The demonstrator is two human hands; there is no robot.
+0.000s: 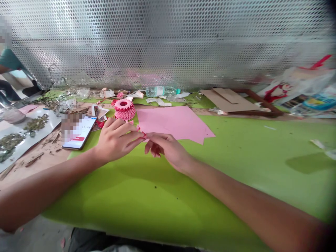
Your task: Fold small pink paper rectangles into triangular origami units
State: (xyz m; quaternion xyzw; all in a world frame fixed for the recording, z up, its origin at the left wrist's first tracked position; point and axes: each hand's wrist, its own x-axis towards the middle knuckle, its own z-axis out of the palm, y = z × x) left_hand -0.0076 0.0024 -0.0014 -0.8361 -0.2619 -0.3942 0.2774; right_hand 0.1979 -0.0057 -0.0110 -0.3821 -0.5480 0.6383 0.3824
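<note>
My left hand [117,138] is closed, its fingertips pinching a small red-pink folded paper piece [144,134]. From the right, my right hand [170,147] meets it, thumb and forefinger closed on the same small piece while the other fingers curl below. Bits of pink paper also show along the left fingers. Just behind the hands stands a round ring-shaped stack of folded pink paper [125,110] with pointed edges. A large pink paper sheet [173,122] with cut corners lies flat beyond my right hand.
A phone [83,131] with a lit screen lies left. Dried plants [34,126] cover a white sheet. A plastic bottle [160,91] lies by the perforated metal panel [168,42]. Cardboard [228,99] and plastic bags [307,91] sit right. Another person [12,70] is far left.
</note>
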